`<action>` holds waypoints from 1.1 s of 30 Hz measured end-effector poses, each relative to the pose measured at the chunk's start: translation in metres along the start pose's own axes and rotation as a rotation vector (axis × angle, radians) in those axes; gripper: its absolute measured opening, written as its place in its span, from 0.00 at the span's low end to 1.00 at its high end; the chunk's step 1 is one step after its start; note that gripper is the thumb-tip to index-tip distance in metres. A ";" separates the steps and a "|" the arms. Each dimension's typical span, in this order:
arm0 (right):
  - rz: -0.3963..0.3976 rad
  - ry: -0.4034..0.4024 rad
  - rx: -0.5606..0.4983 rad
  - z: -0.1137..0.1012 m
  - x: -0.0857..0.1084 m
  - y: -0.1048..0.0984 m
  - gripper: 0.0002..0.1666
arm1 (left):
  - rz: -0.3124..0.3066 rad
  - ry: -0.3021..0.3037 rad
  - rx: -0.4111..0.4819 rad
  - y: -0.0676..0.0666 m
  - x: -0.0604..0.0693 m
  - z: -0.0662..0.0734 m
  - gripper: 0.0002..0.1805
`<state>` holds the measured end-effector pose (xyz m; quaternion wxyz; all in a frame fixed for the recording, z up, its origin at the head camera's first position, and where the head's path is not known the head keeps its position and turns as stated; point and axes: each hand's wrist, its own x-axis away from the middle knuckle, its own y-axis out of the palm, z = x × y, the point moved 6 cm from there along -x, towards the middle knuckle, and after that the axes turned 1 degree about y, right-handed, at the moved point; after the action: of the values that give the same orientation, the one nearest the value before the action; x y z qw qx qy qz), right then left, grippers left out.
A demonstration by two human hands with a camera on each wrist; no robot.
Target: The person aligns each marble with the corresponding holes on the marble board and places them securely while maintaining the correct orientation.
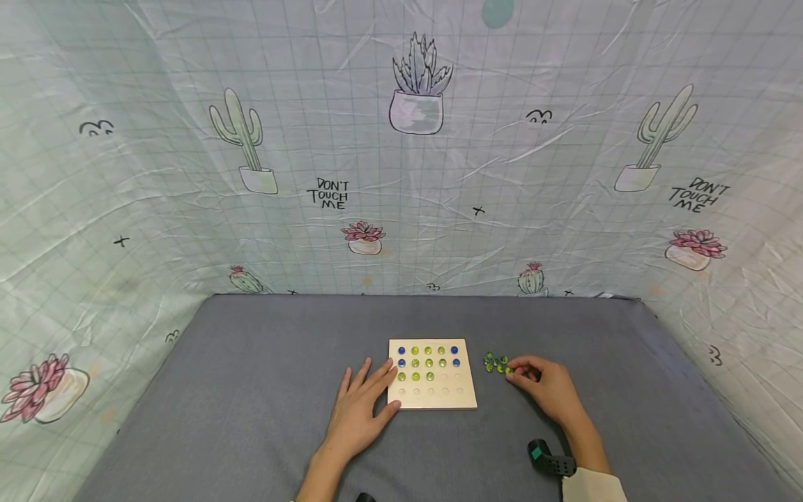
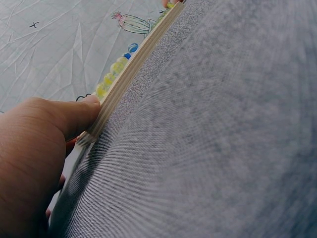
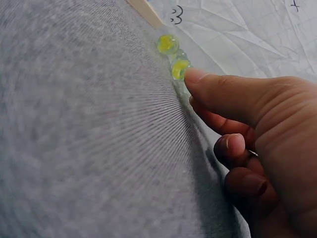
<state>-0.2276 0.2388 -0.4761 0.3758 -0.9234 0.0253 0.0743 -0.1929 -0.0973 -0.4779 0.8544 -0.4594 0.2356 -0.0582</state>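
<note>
- From here I see a cream sleeve (image 1: 593,486) on the right forearm (image 1: 586,438).
- Just beyond, a black wristband (image 1: 561,466), its rounded case (image 1: 538,443) marked with a teal patch (image 1: 536,453).

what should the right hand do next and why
Probably have the right hand firm up its pinch on the green marble at its fingertips; whether it already grips it is unclear. The thumb and forefinger are right there, the board's third row shows two bare hollows, and the left hand touches the board's left edge.
</note>
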 end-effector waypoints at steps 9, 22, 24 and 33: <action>0.050 -0.007 0.017 -0.008 0.000 -0.006 0.10 | 0.002 0.004 0.001 0.000 -0.001 0.001 0.32; 0.058 -0.056 0.000 -0.024 -0.001 -0.009 0.10 | 0.004 0.004 0.008 0.002 0.000 0.000 0.32; 0.056 -0.056 -0.005 -0.026 -0.001 -0.010 0.10 | 0.012 0.012 0.007 0.001 0.000 0.000 0.32; 0.032 -0.085 -0.019 -0.035 0.000 -0.007 0.10 | 0.027 0.022 0.007 0.001 0.002 0.001 0.31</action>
<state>-0.2230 0.2195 -0.4464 0.3666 -0.9223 0.0234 0.1198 -0.1911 -0.0962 -0.4789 0.8540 -0.4526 0.2511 -0.0524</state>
